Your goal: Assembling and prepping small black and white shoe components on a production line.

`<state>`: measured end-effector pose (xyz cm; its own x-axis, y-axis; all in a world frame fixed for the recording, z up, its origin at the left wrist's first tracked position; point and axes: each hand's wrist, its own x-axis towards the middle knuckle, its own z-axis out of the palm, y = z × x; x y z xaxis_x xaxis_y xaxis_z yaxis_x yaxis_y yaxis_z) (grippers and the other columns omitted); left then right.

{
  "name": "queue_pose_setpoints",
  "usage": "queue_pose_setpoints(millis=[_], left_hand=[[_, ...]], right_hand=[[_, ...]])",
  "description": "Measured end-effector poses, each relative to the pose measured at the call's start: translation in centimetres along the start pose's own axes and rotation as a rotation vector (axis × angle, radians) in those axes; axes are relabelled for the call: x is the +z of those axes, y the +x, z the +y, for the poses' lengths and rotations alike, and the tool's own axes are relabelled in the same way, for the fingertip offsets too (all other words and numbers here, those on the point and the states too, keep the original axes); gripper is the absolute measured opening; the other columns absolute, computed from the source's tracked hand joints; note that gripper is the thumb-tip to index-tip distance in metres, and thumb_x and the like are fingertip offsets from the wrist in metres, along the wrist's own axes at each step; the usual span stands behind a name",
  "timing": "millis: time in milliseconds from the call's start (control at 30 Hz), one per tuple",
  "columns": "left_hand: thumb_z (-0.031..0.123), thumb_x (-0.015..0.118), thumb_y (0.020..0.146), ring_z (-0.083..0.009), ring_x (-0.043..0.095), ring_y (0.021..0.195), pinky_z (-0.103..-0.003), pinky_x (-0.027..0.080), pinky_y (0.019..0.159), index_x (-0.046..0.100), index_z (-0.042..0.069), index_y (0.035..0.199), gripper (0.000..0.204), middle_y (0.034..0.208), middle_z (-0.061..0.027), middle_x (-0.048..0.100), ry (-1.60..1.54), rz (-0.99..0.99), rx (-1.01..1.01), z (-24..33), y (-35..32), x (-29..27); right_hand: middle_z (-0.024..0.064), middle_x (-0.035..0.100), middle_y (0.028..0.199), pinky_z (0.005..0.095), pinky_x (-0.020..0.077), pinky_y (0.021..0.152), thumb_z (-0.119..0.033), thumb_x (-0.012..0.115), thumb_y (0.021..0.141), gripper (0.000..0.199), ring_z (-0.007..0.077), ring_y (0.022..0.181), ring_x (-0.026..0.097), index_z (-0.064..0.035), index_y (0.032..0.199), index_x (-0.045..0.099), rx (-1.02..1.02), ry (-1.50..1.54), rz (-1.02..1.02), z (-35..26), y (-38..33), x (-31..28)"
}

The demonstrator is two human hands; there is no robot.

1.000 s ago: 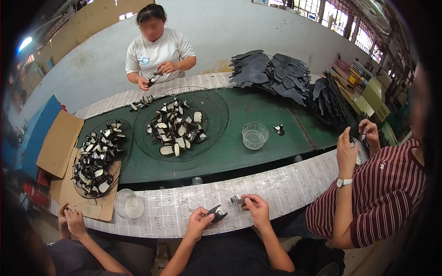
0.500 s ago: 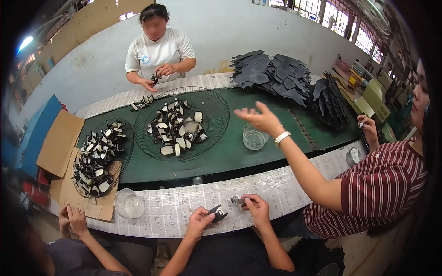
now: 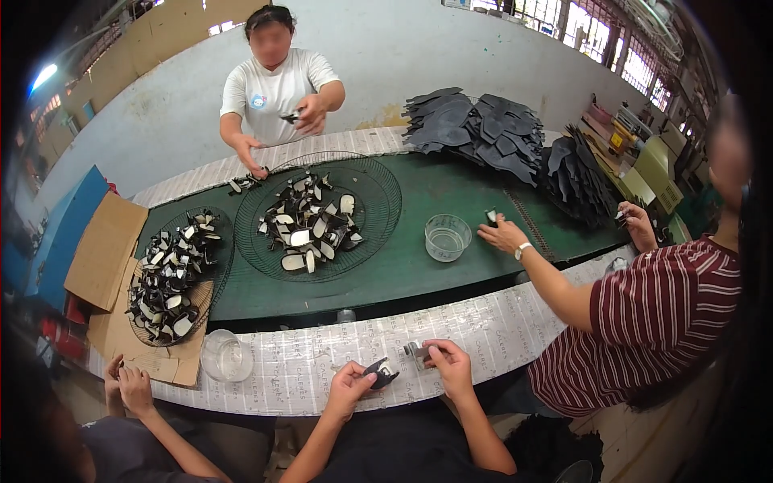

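My left hand (image 3: 349,388) holds a small black piece (image 3: 380,373) with a pale inner face, just above the near edge of the paper-covered ledge (image 3: 322,362). My right hand (image 3: 448,366) pinches a small grey metal part (image 3: 415,351) resting on the ledge. The two hands are a few centimetres apart. Beyond them, on the green belt (image 3: 419,274), a round wire basket (image 3: 378,201) holds several black and white pieces.
A second wire basket (image 3: 173,274) of pieces sits on cardboard at left, with a clear cup (image 3: 224,356) near it. Another clear cup (image 3: 447,237) stands on the belt. A person in stripes at right reaches onto the belt; a person in white works opposite. Dark stacked sheets (image 3: 499,133) lie far right.
The person at right has drawn the outstretched arm back from the middle basket and set the hand down by the clear cup. My own hands have hardly moved.
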<state>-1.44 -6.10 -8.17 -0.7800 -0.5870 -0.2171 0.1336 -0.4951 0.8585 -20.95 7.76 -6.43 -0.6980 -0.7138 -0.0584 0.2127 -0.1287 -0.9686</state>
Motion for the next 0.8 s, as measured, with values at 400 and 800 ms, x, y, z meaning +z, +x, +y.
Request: queue_pose_setpoints(millis=[400,800], left_hand=[[0.006,0.058,0.095,-0.0206,0.068,0.086,-0.038,0.060,0.082,0.050,0.002,0.094,0.009,0.097,-0.0133,0.065,-0.146,0.086,-0.032,1.6,-0.5,1.2],[0.013,0.057,0.096,-0.0220,0.067,0.095,-0.041,0.058,0.086,0.047,0.003,0.099,0.014,0.103,-0.0141,0.065,-0.142,-0.064,0.188,13.2,-2.7,9.6]], right_hand=[[0.0081,0.066,0.105,0.0256,0.0538,0.072,-0.013,0.060,0.095,0.021,0.0122,0.083,0.063,0.0015,0.110,0.064,-0.003,0.020,0.027,-0.2,-0.6,-0.2],[0.0179,0.061,0.116,0.0256,0.0504,0.079,-0.001,0.064,0.089,0.023,0.0188,0.100,0.061,0.0056,0.111,0.062,-0.561,-0.127,0.114,-14.6,-5.3,4.2]])
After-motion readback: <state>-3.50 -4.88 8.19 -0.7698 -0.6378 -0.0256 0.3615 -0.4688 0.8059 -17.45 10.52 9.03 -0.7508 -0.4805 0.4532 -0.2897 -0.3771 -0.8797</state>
